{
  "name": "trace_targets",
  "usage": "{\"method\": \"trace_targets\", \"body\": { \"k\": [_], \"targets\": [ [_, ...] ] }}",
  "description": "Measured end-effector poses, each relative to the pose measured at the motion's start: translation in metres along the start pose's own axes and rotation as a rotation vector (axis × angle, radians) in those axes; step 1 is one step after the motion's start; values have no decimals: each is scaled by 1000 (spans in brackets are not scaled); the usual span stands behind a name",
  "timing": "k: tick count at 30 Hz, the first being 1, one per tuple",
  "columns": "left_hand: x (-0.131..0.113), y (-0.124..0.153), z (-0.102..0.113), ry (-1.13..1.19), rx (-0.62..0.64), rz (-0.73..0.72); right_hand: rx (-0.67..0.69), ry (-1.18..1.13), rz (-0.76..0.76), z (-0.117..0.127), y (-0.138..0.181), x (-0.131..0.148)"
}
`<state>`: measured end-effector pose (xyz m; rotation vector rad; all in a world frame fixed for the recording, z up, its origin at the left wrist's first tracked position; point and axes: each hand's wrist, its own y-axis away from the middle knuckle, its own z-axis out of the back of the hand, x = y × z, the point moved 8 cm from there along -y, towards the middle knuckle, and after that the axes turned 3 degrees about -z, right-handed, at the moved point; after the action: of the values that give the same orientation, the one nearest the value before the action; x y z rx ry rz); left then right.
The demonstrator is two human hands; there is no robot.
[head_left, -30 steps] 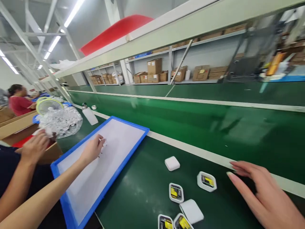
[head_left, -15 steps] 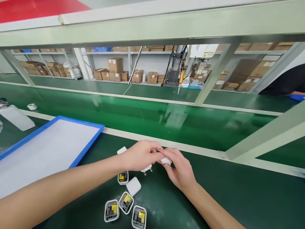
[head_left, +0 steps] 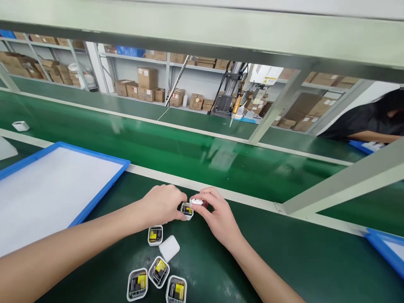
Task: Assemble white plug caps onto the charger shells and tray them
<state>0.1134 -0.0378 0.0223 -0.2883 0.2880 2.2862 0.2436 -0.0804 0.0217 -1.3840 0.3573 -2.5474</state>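
Observation:
My left hand [head_left: 162,203] and my right hand [head_left: 217,216] meet over the green bench, fingers closed. The left hand pinches a small white charger shell [head_left: 187,210] whose open side shows a yellow and black part. The right hand pinches a small white cover piece [head_left: 197,202] right beside that shell. Below the hands lie several more open shells [head_left: 155,235] and one white cover [head_left: 169,248], face down on the mat.
A blue-rimmed white tray [head_left: 104,187] lies at the left. Beyond the bench runs a green conveyor belt [head_left: 195,147], with a small white part [head_left: 20,125] on it far left. A slanted metal frame post [head_left: 341,185] crosses at right. Another blue tray corner [head_left: 383,248] and a person [head_left: 372,122] are at right.
The view swung right from the tray. My hands came together over the bench, and the left hand now shows an open shell with the right hand's white piece beside it.

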Motion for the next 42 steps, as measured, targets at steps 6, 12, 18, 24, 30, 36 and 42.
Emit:
{"method": "trace_targets", "body": {
  "k": [6,12,18,24,30,36,42],
  "targets": [
    [2,-1,1,56,-18,14,87,-108,-100,-12,-2,-12],
    [-5,-11,3,67,2,25,109,-229,-222,-8,-3,-30],
    [-18,-27,2,106,-9,2,108,-123,-213,10,-3,-34],
    [-26,-35,1,84,-13,-44,127,139,29,16,1,-8],
    [-31,-36,0,88,-17,-73,168,327,157,16,4,7],
    [-21,-36,-16,118,26,-24,179,407,102,14,6,1],
    [-21,-38,-17,132,90,-29,184,391,105,11,8,-1]
  ]
}}
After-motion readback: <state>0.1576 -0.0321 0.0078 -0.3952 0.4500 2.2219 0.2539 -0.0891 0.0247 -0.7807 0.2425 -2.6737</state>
